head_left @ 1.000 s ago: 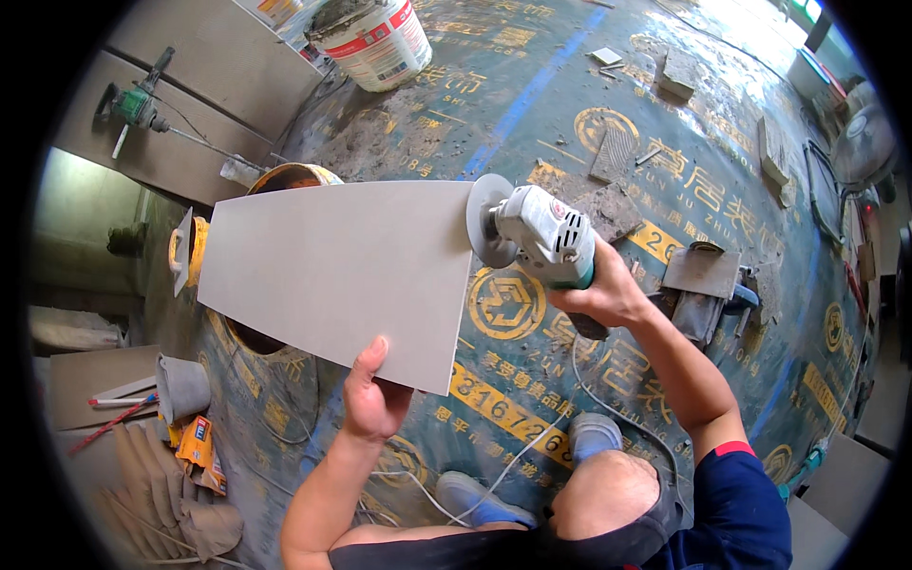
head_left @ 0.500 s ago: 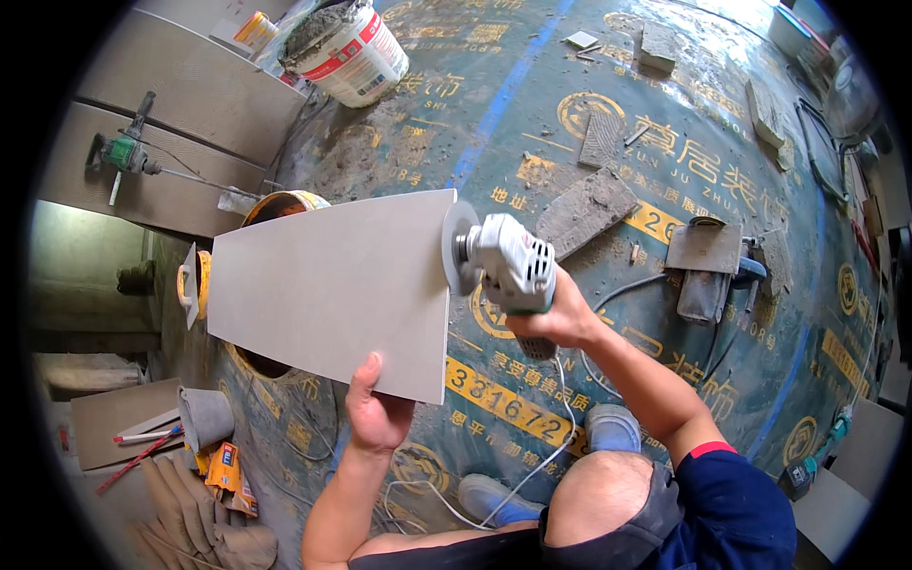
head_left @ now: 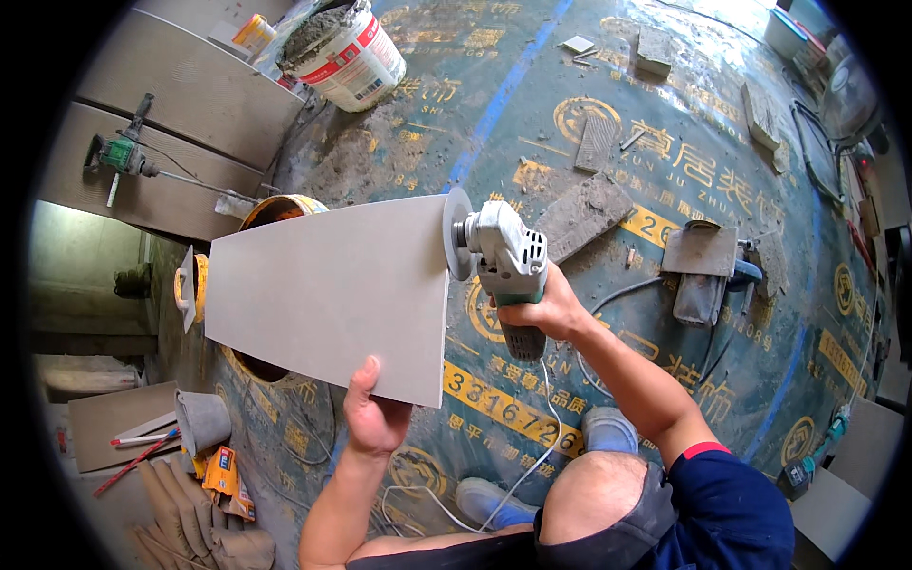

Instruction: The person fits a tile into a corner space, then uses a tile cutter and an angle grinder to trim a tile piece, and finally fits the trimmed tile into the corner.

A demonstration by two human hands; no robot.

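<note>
A pale grey tile (head_left: 318, 285) lies over a yellow bucket (head_left: 278, 211). My left hand (head_left: 375, 418) is closed on its near edge, thumb on top and fingers beneath. My right hand (head_left: 551, 309) grips an angle grinder (head_left: 508, 249) by its body; its disc (head_left: 458, 231) is at the tile's upper right edge, though I cannot tell whether it touches. A trowel (head_left: 182, 285) stands on a small yellow container left of the tile. A white cord (head_left: 521, 484) runs down from the grinder past my shoes.
Large tiles (head_left: 171, 81) with a green power mixer (head_left: 128, 152) lie top left, beside a mortar bucket (head_left: 347, 62). Offcuts (head_left: 584, 214) and a second tool (head_left: 703, 294) sit on the printed floor sheet (head_left: 494, 133). Sacks (head_left: 171, 513) are lower left, a cordless tool (head_left: 803, 465) right.
Over the last second the view has shifted and the grinder appears farther left and more upright in my right hand. The tile's near edge appears lower in view, still in my left hand.
</note>
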